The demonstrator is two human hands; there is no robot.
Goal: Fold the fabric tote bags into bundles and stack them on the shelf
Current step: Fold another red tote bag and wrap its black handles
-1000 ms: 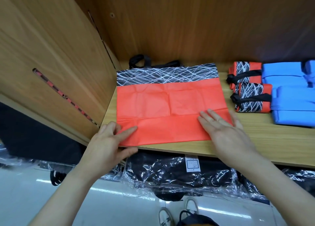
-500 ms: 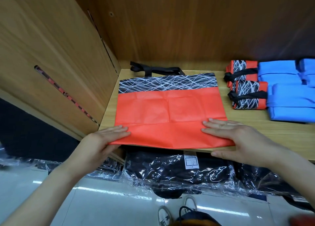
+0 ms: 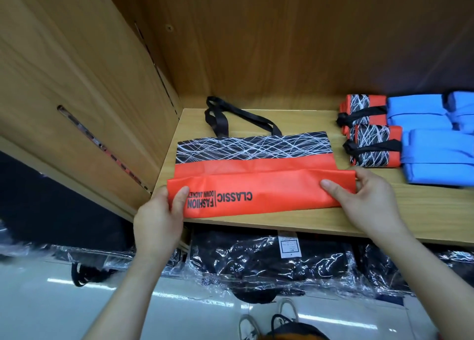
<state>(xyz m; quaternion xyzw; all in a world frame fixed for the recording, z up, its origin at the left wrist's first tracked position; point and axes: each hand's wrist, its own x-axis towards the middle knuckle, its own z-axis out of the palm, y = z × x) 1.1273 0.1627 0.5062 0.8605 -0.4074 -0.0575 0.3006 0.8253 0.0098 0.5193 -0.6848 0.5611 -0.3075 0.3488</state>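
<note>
The wooden shelf (image 3: 423,211) runs under and beyond both hands, with its side wall (image 3: 77,83) rising to the outside of the left hand. Below the hands, under the shelf board, lie black packages in clear plastic wrap (image 3: 256,265).

The red tote bag (image 3: 259,183) lies flat on the shelf, spanning the whole gap between the two hands. Its lower part is turned over towards the far side, so a flap with upside-down black print reading "CLASSIC FASHION DOWN JACKET" faces up. A black band with white scribbled lines crosses the bag just beyond the flap.

The left hand (image 3: 159,219) pinches the flap's left end, thumb on top beside the print and fingers tucked beneath. The right hand (image 3: 369,203) grips the flap's right end, thumb laid on top and fingers curled round the far edge at the corner.

Just beyond the right hand and to its outside sit the blue bundles (image 3: 436,157), packed close together. Between them and the bag stand two red bundles (image 3: 372,147), one behind the other, each bound with a black strap and touching the blue ones.

The bag's black handles (image 3: 230,119) lie on the shelf beyond the patterned band, far from both hands. A small white label (image 3: 288,247) sits on the plastic wrap, below and between the hands.
</note>
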